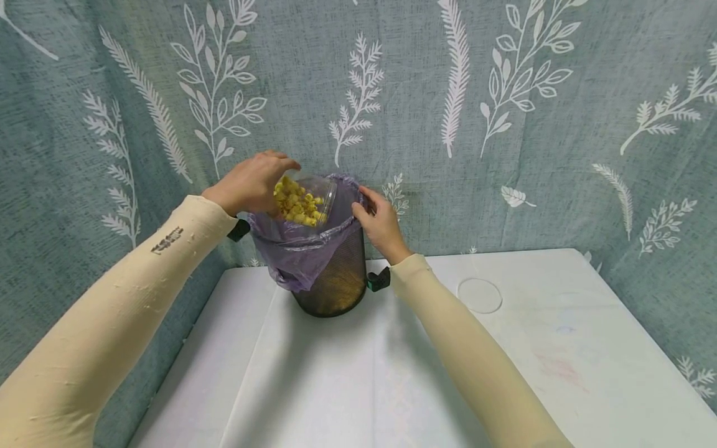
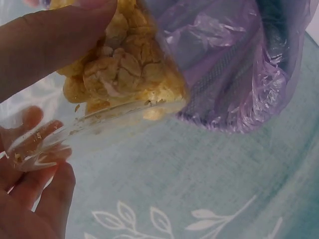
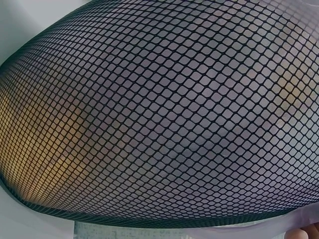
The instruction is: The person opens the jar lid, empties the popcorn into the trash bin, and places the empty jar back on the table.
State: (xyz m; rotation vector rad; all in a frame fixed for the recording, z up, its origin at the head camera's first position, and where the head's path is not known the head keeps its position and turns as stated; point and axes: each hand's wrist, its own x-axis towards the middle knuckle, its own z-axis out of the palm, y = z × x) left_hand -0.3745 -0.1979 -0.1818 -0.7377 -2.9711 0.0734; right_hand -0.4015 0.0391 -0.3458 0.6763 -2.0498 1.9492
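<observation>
In the head view my left hand (image 1: 259, 182) grips a clear plastic container (image 1: 327, 190), tilted over the mouth of a black mesh bin (image 1: 336, 283). Yellow popcorn (image 1: 297, 202) lies inside the container towards its lower side. The left wrist view shows the thumb and fingers around the clear wall, with popcorn (image 2: 119, 69) behind it. A purple plastic bag (image 1: 297, 258) lines the bin and folds over its rim. My right hand (image 1: 383, 224) pinches the bag at the bin's right rim. Through the mesh (image 3: 164, 109), yellowish contents show near the bottom.
The bin stands on a white table (image 1: 358, 386) near its back edge. A thin white ring (image 1: 480, 295) lies on the table to the right. Grey-green curtains (image 1: 414, 124) with white leaf prints hang close behind the bin and along both sides.
</observation>
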